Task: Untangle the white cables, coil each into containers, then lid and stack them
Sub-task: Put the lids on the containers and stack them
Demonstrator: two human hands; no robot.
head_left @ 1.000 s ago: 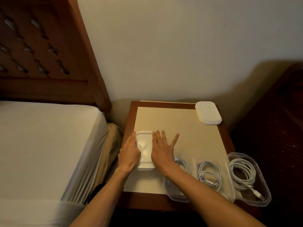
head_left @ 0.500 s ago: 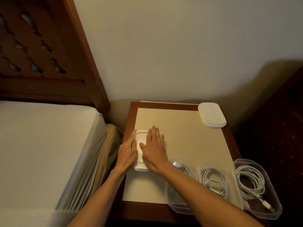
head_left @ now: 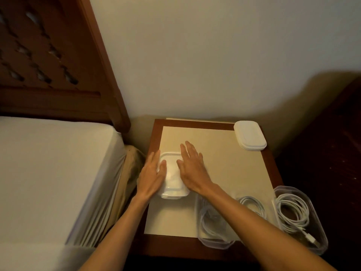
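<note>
Left hand (head_left: 152,176) lies flat, fingers together and stretched out, along the left edge of a lidded box (head_left: 172,176) on the desk (head_left: 224,173); it grips nothing, only presses on the white lid. Right hand (head_left: 192,169) is likewise flat and spread wide, its palm on the right edge of the same lid, its fingertips past the box's far end over the bare desk top. Between the two hands a strip of lid shows. What the box holds cannot be told through the lid.

Off to the left of all this stands a bed (head_left: 50,173) with a pale sheet, its dark wooden headboard (head_left: 48,61) against the wall.

Right of the lidded box, along the near edge of the desk, three clear tubs sit in a row without lids. The first tub (head_left: 213,241) is partly hidden under the right forearm; a coiled white cable (head_left: 209,220) lies in it. The middle tub's walls are hard to make out, but its cable (head_left: 254,205) shows as a coil just beyond the arm. The last tub (head_left: 320,227), at the desk's right corner, holds a thicker coil (head_left: 292,214) with a plug end toward the near side.

At the far right corner of the desk rests a small stack of white lids (head_left: 250,136), well apart from the hands.
</note>
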